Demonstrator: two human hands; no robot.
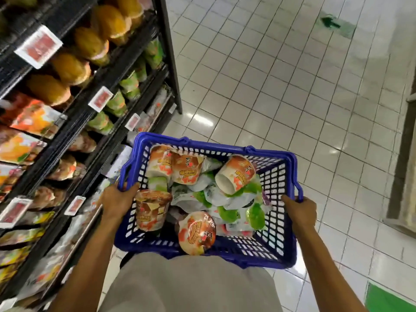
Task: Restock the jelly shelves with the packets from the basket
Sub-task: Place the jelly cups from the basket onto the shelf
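A blue plastic basket [276,244] hangs in front of my body, above the tiled floor. My left hand [117,201] grips its left rim and my right hand [300,213] grips its right rim. Inside lie several orange-and-white jelly tubs [234,174] on their sides and several white-and-green jelly packets [225,199]. The jelly shelves [74,122] run along the left, black, with packets and tubs lined up on several levels.
Red-and-white price tags [38,47] hang on the shelf edges. The shelf unit ends at a black upright [173,64]. White tiled floor [281,75] stretches ahead and to the right. A grey fixture base [403,165] stands at the right edge, a green floor marking [387,300] lower right.
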